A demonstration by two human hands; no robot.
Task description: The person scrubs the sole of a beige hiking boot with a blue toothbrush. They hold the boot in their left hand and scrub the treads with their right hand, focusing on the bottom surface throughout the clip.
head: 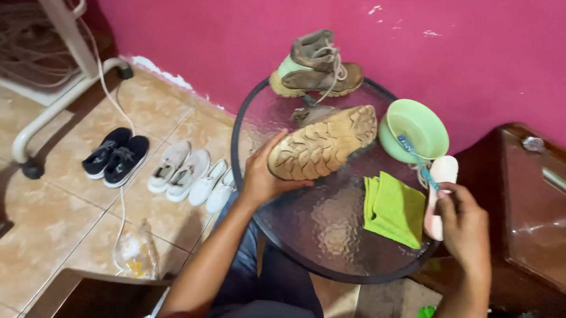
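My left hand [264, 176] grips a tan boot [322, 145] by its heel end, with the muddy lugged sole turned up over the round glass table [304, 241]. My right hand [465, 225] closes on a pale pink brush [439, 186] at the table's right edge. A blue toothbrush [418, 158] leans out of a green bowl [417, 128] just beyond that hand. A folded green cloth [393, 208] lies between my hands. The second brown boot [315, 67] stands upright at the table's far side.
A pink wall rises behind the table. On the tiled floor to the left sit black sneakers [115, 157] and two pairs of white shoes [191, 177]. A dark wooden cabinet [538, 211] stands to the right. A clear plastic bag [136, 254] lies near a white metal frame [60, 96].
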